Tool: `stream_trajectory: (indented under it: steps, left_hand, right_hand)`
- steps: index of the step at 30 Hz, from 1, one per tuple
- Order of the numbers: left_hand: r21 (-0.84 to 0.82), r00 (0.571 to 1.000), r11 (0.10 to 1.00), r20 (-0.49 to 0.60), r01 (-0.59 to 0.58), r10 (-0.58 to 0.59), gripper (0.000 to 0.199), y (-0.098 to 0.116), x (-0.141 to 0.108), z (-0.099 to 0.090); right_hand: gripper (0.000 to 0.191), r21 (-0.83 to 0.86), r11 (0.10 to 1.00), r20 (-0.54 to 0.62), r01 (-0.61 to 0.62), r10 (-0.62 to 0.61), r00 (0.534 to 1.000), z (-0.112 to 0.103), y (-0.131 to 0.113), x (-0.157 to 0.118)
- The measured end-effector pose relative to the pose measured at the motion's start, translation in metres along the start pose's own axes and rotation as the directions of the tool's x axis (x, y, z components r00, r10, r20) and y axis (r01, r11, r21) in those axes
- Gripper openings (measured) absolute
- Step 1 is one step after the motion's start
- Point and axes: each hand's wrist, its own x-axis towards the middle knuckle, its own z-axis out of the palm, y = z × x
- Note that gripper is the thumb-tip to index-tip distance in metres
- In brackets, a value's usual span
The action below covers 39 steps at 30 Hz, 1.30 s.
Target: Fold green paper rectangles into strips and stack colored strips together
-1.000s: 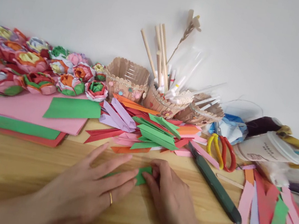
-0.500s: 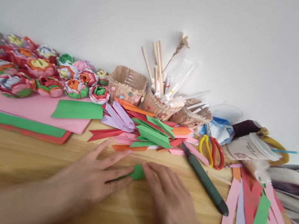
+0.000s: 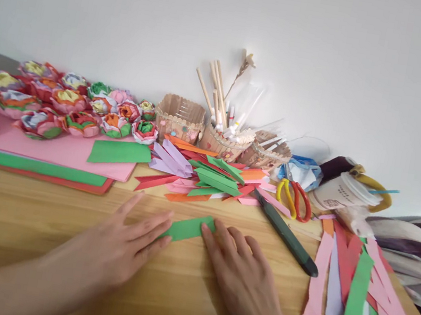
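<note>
A small green paper strip (image 3: 188,228) lies flat on the wooden table, slightly slanted. My left hand (image 3: 121,245) rests on its left end, fingers spread. At its right end, my right hand (image 3: 242,270) presses with the fingertips, its fingers slightly bent and apart. Beyond the hands is a pile of folded paper pieces (image 3: 217,180) in green, red, purple, pink and orange. A dark green cutter (image 3: 286,235) lies to the right of my right hand.
Paper flowers (image 3: 69,100) sit on pink sheets (image 3: 42,148) at the left. Decorated baskets (image 3: 180,117) with sticks stand by the wall. Scissors (image 3: 302,202), a white cup (image 3: 344,191) and coloured paper strips (image 3: 357,295) are at the right.
My hands have moved apart slightly, and more of the green strip shows between them. The view has shifted a little, so the flowers appear further right.
</note>
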Motion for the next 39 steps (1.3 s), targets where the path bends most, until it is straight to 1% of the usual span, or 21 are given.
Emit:
stream_trajectory:
  steps: [2,4,6,8,9,11,13,15,17,18,20,23,27,29,32,34,36,39]
  left_hand:
    - [-0.001,1.000,1.000,-0.015,-0.003,0.003,0.044,-0.002,-0.007,-0.004]
    - [0.005,1.000,1.000,-0.022,0.009,-0.009,0.043,-0.004,-0.013,-0.004]
    - [0.015,0.999,1.000,-0.026,0.018,-0.018,0.039,-0.004,-0.017,0.000]
    - [0.024,0.999,1.000,-0.029,0.019,-0.018,0.035,-0.004,-0.019,0.005]
    - [0.025,0.999,1.000,-0.036,0.015,-0.014,0.034,-0.004,-0.020,0.008]
    - [0.031,0.998,1.000,-0.055,0.005,-0.003,0.035,-0.003,-0.021,0.011]
    - [0.036,0.998,0.999,-0.062,-0.012,0.014,0.037,-0.004,-0.021,0.011]
    - [0.044,0.999,0.999,-0.042,-0.020,0.022,0.037,-0.004,-0.020,0.009]
    - [0.046,1.000,0.999,-0.008,-0.013,0.014,0.035,-0.005,-0.019,0.005]
    - [0.043,1.000,0.999,0.014,-0.009,0.009,0.033,-0.005,-0.019,0.004]
    - [0.033,0.999,0.999,0.031,-0.012,0.011,0.031,-0.006,-0.018,0.001]
    - [0.021,0.999,1.000,0.042,-0.007,0.006,0.028,-0.007,-0.017,-0.003]
    - [0.012,0.998,1.000,0.058,0.006,-0.007,0.029,-0.010,-0.017,-0.008]
    - [0.005,0.997,1.000,0.075,-0.002,0.001,0.030,-0.010,-0.017,-0.010]
    - [-0.011,0.996,1.000,0.087,0.014,-0.013,0.031,-0.010,-0.019,-0.011]
    - [-0.038,0.998,0.999,0.052,0.025,-0.023,0.031,-0.009,-0.021,-0.010]
    - [-0.067,1.000,0.998,0.013,0.012,-0.011,0.031,-0.010,-0.022,-0.007]
    - [-0.058,0.998,0.998,-0.064,-0.022,0.019,0.030,-0.012,-0.024,-0.005]
  right_hand:
    - [0.053,-0.002,1.000,0.011,0.004,-0.003,1.000,0.001,0.004,-0.001]
    - [0.054,-0.018,1.000,0.016,0.001,-0.001,1.000,0.003,0.011,-0.004]
    - [0.054,-0.033,0.999,0.006,-0.011,0.011,1.000,0.003,0.019,-0.007]
    - [0.053,-0.037,0.998,-0.026,-0.052,0.051,0.998,0.000,0.020,-0.008]
    - [0.053,-0.031,0.997,-0.046,-0.075,0.073,0.996,-0.003,0.017,-0.006]
    - [0.053,0.001,0.995,-0.078,-0.102,0.102,0.992,-0.011,0.004,0.001]
    - [0.054,0.101,0.995,-0.069,0.002,0.005,0.998,-0.019,-0.016,0.013]
    - [0.048,0.195,0.976,-0.046,0.099,-0.092,0.995,-0.023,-0.032,0.023]
    - [0.047,0.202,0.973,-0.022,0.109,-0.107,0.994,-0.022,-0.039,0.028]
    - [0.049,0.188,0.978,-0.012,0.092,-0.092,0.996,-0.020,-0.039,0.027]
    - [0.053,0.161,0.985,0.007,0.057,-0.059,0.998,-0.016,-0.031,0.022]
    - [0.055,0.138,0.990,0.045,0.033,-0.039,0.998,-0.010,-0.012,0.010]
    - [0.049,0.051,0.999,0.051,-0.012,0.010,0.999,-0.006,0.011,-0.002]
    - [0.046,0.018,0.999,0.038,-0.032,0.031,0.999,-0.003,0.019,-0.006]
    - [0.046,0.029,0.999,0.049,-0.015,0.014,0.999,0.000,0.025,-0.009]
    - [0.044,0.030,1.000,0.060,-0.008,0.006,0.998,0.001,0.026,-0.008]
    - [0.040,0.052,0.999,0.055,0.000,-0.003,0.998,0.000,0.028,-0.006]
    - [0.031,0.122,0.992,-0.015,-0.022,0.024,1.000,-0.003,0.029,0.002]
